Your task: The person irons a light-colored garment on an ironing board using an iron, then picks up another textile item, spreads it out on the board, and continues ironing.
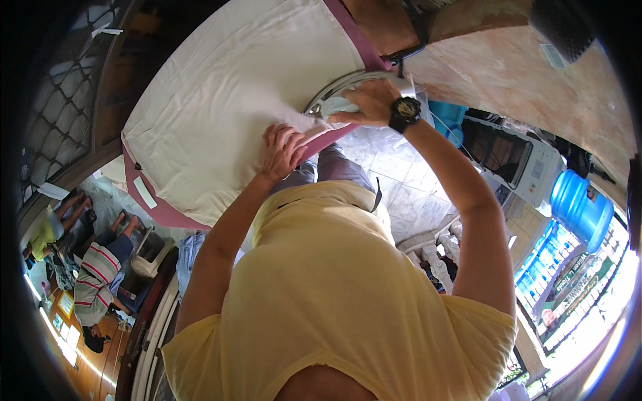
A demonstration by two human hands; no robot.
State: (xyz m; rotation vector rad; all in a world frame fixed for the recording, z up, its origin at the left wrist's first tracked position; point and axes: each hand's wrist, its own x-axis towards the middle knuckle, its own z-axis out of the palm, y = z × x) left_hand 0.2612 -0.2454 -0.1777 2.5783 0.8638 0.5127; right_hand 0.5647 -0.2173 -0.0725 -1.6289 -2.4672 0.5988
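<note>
A cream cloth [214, 87] lies spread over an ironing board with a maroon cover [157, 207], slightly wrinkled near my hands. My left hand [284, 152] rests on the cloth by the board's near edge, its fingers apart and bent lightly. At the right end of the board, my right hand [374, 101], with a black watch [405, 113] on the wrist, curls over a pale, smooth thing with a shiny curved metal rim, which looks like a clothes iron [340, 105]. My palm and fingers hide much of it.
Right of the board stand a white appliance [535, 170] and a blue water jug [582, 210]. A pinkish wall [495, 73] rises beyond. A metal grille [60, 107] is at far left. Two people, one in a striped shirt [97, 274], are at lower left near a plastic chair [152, 254].
</note>
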